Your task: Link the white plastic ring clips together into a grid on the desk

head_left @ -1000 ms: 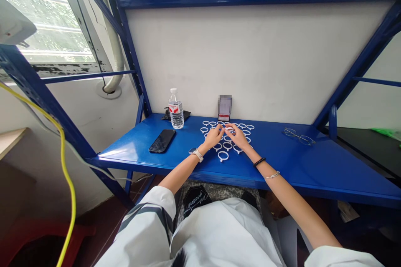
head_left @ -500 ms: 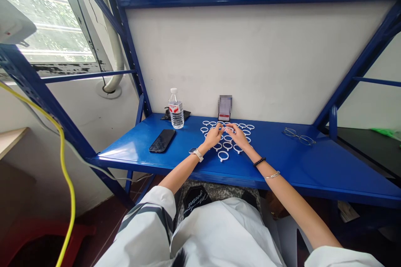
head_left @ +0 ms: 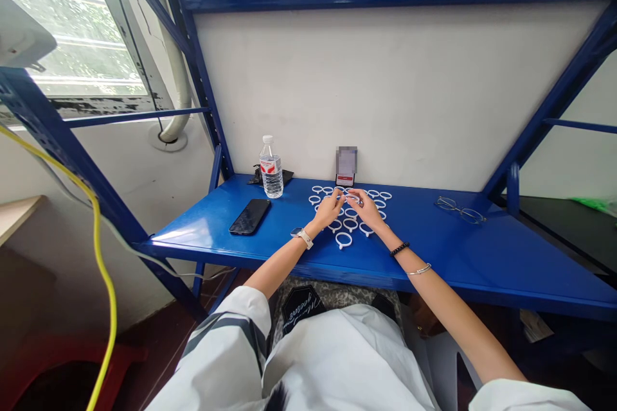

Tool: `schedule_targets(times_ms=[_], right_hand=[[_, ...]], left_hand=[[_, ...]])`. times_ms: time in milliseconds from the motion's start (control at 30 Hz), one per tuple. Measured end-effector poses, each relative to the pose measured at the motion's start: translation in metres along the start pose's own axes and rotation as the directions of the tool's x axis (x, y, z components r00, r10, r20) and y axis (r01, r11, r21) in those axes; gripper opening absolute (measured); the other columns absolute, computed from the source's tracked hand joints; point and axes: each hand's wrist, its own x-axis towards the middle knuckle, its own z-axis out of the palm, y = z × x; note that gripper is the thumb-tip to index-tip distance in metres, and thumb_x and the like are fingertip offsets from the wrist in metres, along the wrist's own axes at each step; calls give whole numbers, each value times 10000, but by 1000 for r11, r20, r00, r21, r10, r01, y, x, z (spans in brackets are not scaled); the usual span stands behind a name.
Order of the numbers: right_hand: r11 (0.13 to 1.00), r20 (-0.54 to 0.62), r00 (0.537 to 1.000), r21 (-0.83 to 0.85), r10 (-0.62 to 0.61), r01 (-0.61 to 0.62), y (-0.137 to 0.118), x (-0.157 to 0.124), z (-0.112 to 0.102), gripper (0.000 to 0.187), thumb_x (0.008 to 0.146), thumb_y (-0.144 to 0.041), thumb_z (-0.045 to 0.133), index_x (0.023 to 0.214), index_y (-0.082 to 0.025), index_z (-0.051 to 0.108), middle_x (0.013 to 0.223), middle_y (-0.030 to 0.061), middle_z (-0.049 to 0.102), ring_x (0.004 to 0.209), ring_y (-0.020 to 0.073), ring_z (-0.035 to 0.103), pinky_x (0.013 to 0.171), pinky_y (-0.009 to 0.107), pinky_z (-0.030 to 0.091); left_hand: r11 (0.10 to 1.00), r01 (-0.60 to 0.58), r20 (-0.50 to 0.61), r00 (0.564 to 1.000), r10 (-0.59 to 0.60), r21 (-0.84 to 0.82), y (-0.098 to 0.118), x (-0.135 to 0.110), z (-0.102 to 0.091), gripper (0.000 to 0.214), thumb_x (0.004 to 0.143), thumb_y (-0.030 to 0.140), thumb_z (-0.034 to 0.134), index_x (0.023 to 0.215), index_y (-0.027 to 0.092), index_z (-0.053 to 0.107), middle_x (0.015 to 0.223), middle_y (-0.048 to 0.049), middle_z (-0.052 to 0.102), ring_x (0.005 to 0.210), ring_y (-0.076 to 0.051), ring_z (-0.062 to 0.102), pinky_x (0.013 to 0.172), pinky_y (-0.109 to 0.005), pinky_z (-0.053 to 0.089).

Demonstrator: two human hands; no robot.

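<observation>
My left hand (head_left: 330, 208) and my right hand (head_left: 365, 208) meet over a group of white rings on the blue table. The fingers of both are pinched at a white ring (head_left: 353, 200) held between them, partly covered by the fingertips. Around and beneath the hands lie several more white rings, each with a small tab. The nearest loose ring (head_left: 336, 240) lies in front of the group, toward me. Some rings are hidden under my hands.
On the blue table (head_left: 434, 250), a black phone (head_left: 250, 217) and a water bottle (head_left: 272, 173) stand left of the rings. An upright phone-like screen (head_left: 346, 164) leans on the wall behind them. Eyeglasses (head_left: 460, 210) lie to the right. A yellow cable (head_left: 99, 237) hangs at far left.
Almost nothing differs. My fingers have shifted very slightly around the ring; the other rings and objects stay where they were.
</observation>
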Motion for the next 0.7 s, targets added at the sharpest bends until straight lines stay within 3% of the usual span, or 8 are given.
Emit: schedule_targets(times_ms=[700], right_hand=[[1000, 7, 1000, -12, -2, 2, -1, 0, 0, 378, 850, -508, 550, 1113, -237, 561, 1150, 106, 630, 1096, 281, 587, 775, 386, 533]], left_hand=[[999, -32, -16, 999, 33, 25, 0, 1, -1, 284, 982, 387, 306, 979, 165, 483, 509, 44, 475, 428, -117, 445, 478, -212, 259]])
